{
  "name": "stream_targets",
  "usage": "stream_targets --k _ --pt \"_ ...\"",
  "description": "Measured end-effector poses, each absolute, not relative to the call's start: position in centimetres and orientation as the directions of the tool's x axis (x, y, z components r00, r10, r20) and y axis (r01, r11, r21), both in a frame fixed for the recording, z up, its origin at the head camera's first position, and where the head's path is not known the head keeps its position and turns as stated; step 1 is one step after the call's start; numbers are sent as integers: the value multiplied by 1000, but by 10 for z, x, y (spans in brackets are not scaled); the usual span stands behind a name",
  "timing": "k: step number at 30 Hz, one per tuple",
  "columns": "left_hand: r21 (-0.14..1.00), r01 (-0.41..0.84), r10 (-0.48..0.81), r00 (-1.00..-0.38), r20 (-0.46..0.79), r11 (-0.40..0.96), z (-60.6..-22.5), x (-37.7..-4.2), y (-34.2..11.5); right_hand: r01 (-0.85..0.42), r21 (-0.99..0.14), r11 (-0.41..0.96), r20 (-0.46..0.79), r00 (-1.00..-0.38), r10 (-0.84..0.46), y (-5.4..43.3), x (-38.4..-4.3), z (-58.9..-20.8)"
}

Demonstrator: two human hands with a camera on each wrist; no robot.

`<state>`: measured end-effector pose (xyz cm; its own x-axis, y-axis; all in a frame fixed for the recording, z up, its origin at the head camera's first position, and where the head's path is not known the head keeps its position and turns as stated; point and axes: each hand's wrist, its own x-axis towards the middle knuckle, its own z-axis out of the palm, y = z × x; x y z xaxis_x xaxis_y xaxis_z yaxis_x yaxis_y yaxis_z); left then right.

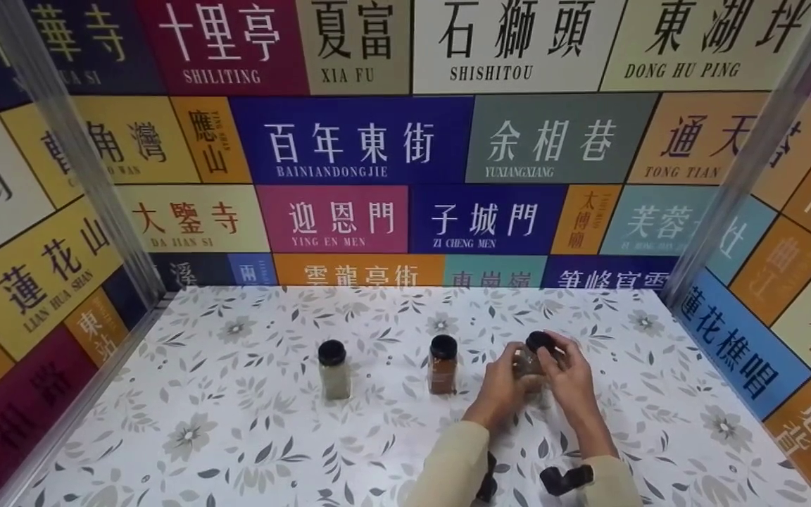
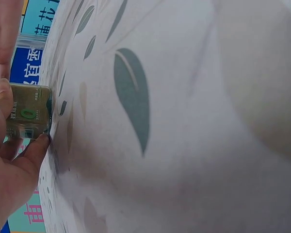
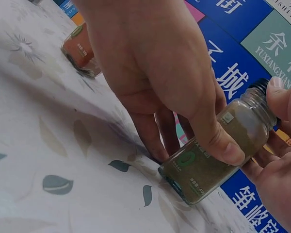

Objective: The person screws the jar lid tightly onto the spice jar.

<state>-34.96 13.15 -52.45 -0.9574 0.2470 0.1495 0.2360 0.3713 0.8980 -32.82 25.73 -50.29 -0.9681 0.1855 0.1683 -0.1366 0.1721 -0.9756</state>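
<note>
A clear glass spice jar (image 3: 203,170) with greenish-brown powder and a black lid (image 1: 538,341) is between both hands, toward the right of the table. My left hand (image 1: 507,384) grips the jar's body, its thumb along the labelled side. Fingers of my right hand (image 1: 569,362) pinch the lid, and threads of the glass neck show just below it in the right wrist view. The jar leans, its base close to the tabletop. In the left wrist view the jar (image 2: 31,109) shows a green mark on its label, with its lid hidden.
A jar of reddish-brown powder (image 1: 443,366) with a black lid stands left of the hands. Farther left stands a jar of pale greenish powder (image 1: 336,373). The table (image 1: 250,436) has a leaf-patterned cover, and walls of coloured signs (image 1: 349,141) surround it.
</note>
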Motion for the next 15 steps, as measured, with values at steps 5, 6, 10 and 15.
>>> stream_targets --k 5,6,10,15 --pt "885 229 236 -962 141 406 -526 -351 131 -130 -980 154 158 -969 192 257 -329 -506" --pt "884 228 235 -962 139 408 -526 -351 131 -130 -980 148 158 -968 196 257 -329 -506" --pt "887 232 235 -961 145 400 -526 -351 131 -133 -982 132 159 -963 218 256 -330 -507" --pt "896 232 230 -961 151 378 -525 -350 131 -132 -983 127 158 -962 222 257 -330 -506"
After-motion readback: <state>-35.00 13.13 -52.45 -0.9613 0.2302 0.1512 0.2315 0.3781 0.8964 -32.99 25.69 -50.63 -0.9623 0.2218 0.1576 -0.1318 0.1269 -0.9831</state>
